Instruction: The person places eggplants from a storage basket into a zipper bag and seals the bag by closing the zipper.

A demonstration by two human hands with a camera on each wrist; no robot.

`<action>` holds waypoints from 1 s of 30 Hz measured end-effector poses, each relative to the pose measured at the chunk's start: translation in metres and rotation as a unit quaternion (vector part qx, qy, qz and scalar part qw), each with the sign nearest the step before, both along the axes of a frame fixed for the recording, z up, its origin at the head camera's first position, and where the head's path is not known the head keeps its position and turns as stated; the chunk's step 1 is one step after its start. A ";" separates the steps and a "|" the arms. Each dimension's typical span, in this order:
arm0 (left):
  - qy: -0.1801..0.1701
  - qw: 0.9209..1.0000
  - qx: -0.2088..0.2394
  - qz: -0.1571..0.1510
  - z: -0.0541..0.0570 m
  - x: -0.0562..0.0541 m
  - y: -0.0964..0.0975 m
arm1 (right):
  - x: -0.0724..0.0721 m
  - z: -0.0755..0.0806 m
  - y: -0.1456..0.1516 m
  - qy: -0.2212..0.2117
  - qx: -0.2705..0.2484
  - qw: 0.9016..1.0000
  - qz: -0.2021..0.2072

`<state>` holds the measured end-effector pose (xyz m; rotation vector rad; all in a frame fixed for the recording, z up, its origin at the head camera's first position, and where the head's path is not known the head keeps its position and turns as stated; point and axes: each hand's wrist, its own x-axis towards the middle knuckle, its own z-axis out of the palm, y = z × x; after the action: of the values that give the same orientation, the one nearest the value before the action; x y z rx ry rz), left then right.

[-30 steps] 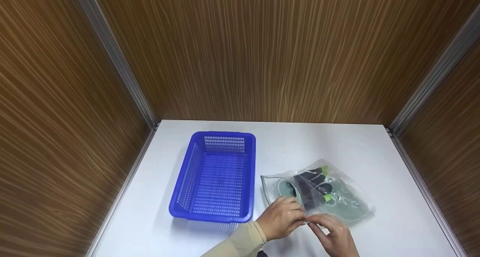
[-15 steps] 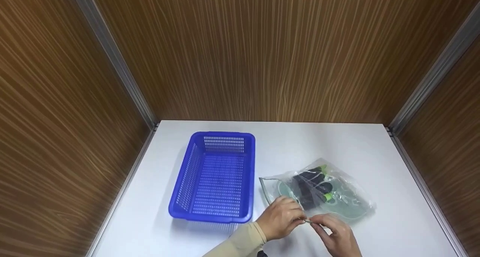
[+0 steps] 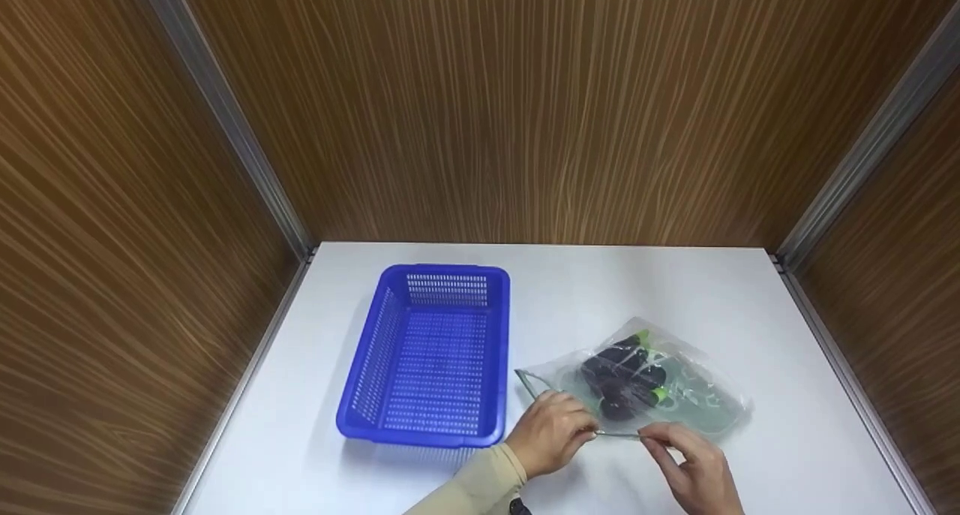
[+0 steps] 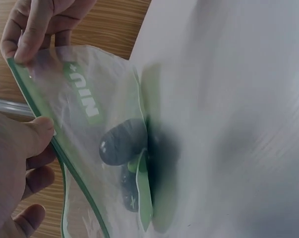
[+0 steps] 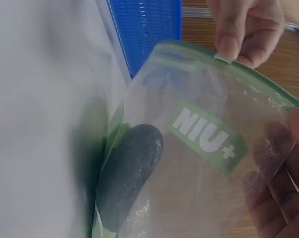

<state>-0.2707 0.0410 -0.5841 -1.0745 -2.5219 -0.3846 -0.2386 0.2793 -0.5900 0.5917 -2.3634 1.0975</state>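
A clear zip bag with a green seal strip lies at the right of the table, its near edge lifted. Inside it are several dark eggplants with bright green ends. My left hand pinches the small white slider on the strip between thumb and finger. With thumb and fingers, my right hand grips the bag's near right corner. A stretch of seal runs taut between both hands. White "NIU+" lettering on a green label shows on the bag's side.
A blue perforated basket stands left of the bag, with nothing seen in it. Wood-grain panels rise behind and at both sides of the white table.
My left hand has slid slightly left along the seal and my right hand has shifted right. The gap between them has widened, and the bag's mouth lies flatter.
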 end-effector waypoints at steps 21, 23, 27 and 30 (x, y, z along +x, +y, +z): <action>-0.055 0.994 0.000 0.098 -0.025 -0.008 -0.007 | -0.003 0.008 0.034 -0.072 -0.055 0.989 -0.116; -0.064 0.992 -0.005 0.111 -0.027 -0.009 -0.008 | -0.004 0.008 0.041 -0.076 -0.062 0.987 -0.127; -0.084 0.987 -0.007 0.137 -0.028 -0.009 -0.009 | -0.007 0.007 0.056 -0.082 -0.075 0.980 -0.165; -0.097 0.984 -0.003 0.152 -0.028 -0.008 -0.009 | -0.008 0.006 0.066 -0.076 -0.086 0.972 -0.205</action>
<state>-0.2791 0.0322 -0.6124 -0.6627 -2.8029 -0.4114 -0.2469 0.3454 -0.5844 -0.0469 -2.3389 1.1659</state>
